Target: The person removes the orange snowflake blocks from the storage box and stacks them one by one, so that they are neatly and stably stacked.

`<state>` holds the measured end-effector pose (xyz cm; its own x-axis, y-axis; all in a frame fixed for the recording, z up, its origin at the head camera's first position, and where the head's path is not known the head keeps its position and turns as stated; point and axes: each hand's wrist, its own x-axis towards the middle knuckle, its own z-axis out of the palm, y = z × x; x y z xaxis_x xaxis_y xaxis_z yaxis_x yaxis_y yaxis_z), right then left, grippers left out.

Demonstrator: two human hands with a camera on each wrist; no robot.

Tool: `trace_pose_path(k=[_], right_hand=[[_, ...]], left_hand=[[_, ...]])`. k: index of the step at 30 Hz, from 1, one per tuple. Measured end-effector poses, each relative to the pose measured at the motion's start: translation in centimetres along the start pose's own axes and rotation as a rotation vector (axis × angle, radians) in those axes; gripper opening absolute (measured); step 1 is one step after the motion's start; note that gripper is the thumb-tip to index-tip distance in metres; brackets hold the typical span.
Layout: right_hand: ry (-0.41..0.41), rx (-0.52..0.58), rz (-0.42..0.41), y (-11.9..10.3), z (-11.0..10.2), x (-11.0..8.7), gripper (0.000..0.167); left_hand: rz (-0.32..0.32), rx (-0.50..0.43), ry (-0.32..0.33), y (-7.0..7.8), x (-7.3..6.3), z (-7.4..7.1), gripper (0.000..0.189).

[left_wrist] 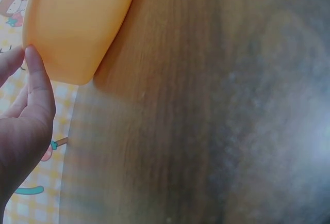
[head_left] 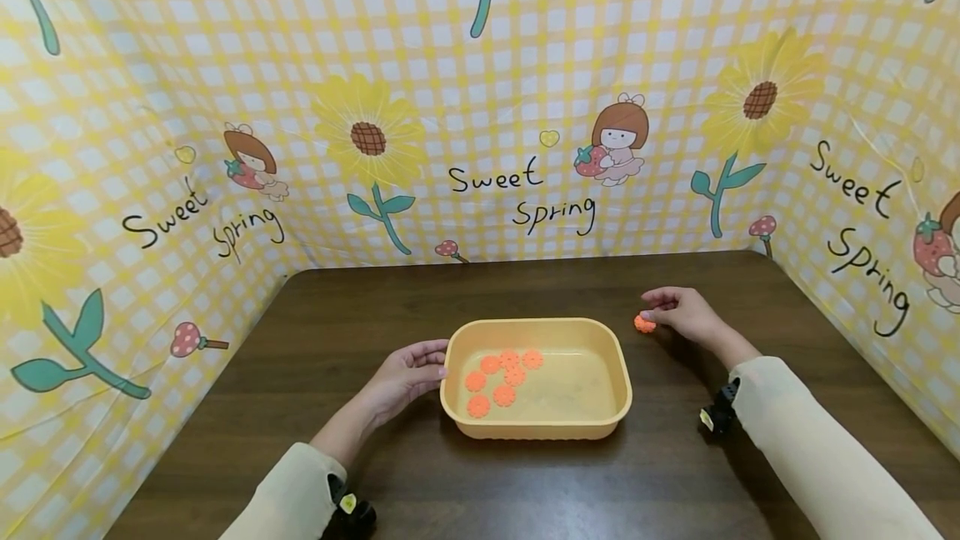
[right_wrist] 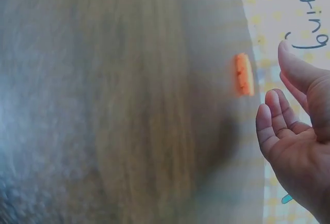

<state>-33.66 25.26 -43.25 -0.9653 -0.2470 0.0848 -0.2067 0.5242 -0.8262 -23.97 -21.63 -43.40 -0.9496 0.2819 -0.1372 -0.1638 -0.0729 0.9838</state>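
A yellow plastic basin (head_left: 592, 423) stands mid-table, with several orange, scallop-edged, flower-shaped slices (head_left: 504, 395) lying in its left half. At its left end my left hand (head_left: 408, 377) pinches the rim. The left wrist view shows the thumb against the outer wall of the basin (left_wrist: 77, 38). To the right of the basin, one more orange scalloped piece (head_left: 644, 324) is on the table, right at my right hand's fingertips. In the right wrist view that orange piece (right_wrist: 244, 74) appears edge-on, apart from my right hand (right_wrist: 299, 115), whose thumb and fingers are spread.
The dark wooden table (head_left: 360, 298) runs back to a yellow checked cloth (head_left: 420, 48) that hangs behind it and on both sides. Black wrist cameras sit at both sleeve cuffs.
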Motion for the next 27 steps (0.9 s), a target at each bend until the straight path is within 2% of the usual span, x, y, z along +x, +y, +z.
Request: trace_pose_path(k=[9, 18, 27], right_hand=[[0.028, 0.027, 0.003, -1.9, 0.3, -0.2, 0.048], [0.008, 0.023, -0.015, -4.1, 0.5, -0.6, 0.044], [-0.016, 0.066, -0.066, -6.3, 1.0, -0.7, 0.043]], left_hand=[[0.002, 0.007, 0.004, 0.0, -0.1, 0.0, 0.056], [0.002, 0.007, 0.008, 0.1, -0.1, 0.1, 0.056], [0.002, 0.01, 0.009, 0.1, -0.1, 0.2, 0.056]])
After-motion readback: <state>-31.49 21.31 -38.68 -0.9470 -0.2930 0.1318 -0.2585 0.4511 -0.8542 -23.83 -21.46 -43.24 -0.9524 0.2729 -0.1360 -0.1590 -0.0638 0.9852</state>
